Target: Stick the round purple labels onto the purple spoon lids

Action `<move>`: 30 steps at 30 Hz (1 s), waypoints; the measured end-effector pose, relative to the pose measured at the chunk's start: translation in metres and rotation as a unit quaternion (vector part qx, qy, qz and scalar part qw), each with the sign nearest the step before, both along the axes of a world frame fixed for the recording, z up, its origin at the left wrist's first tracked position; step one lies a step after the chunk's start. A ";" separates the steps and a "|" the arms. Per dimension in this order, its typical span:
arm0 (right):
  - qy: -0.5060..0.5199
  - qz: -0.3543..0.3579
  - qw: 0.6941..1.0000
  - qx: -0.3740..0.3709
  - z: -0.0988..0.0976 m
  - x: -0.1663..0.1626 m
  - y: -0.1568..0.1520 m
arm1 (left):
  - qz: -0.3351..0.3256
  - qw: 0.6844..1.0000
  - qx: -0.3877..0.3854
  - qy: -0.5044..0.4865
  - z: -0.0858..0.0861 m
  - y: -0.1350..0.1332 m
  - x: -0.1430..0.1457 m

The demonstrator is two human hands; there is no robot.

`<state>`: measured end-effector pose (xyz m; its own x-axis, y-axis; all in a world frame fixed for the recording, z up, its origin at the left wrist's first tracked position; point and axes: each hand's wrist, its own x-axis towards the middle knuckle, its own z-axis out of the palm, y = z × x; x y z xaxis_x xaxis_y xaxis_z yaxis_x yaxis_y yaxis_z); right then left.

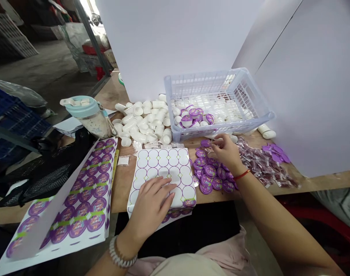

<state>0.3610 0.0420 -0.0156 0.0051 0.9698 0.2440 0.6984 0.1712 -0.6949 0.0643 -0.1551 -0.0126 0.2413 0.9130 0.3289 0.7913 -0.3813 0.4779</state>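
Observation:
My left hand (154, 203) lies with its fingers spread on a sticker sheet (162, 163), where most of the round labels are peeled away and purple printed ones show at the near edge. My right hand (225, 149) is over the far side of a pile of purple round labelled lids (210, 170). Its fingers are curled together beside a plain purple piece (205, 143); whatever is between the fingertips is hidden. More printed sticker sheets (88, 191) lie to the left, one curled over.
A pale plastic crate (221, 128) holds white cups and purple-lidded ones. Loose white cups (146, 120) are heaped left of it. Small clear packets (258, 161) and flat purple pieces (275, 153) lie right. A tumbler (90, 115) and black mesh bag (56, 165) stand left; white panels (186, 42) rise behind.

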 end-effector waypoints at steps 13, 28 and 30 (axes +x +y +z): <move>0.009 0.036 0.998 0.052 0.026 -0.007 -0.036 | 0.038 0.994 -0.025 -0.103 0.010 -0.005 -0.007; 0.182 0.230 0.954 0.061 0.049 -0.063 -0.131 | 0.037 0.672 -0.332 -0.661 0.030 0.034 0.054; 0.158 0.238 0.952 0.108 0.047 -0.066 -0.136 | 0.057 0.636 -0.342 -0.690 0.030 0.031 0.049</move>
<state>0.2955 -0.0944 0.0315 -0.3157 0.8075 0.4982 0.2668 0.5794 -0.7701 0.1137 -0.1239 0.0178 0.0746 0.9418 -0.3278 -0.5564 0.3121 0.7701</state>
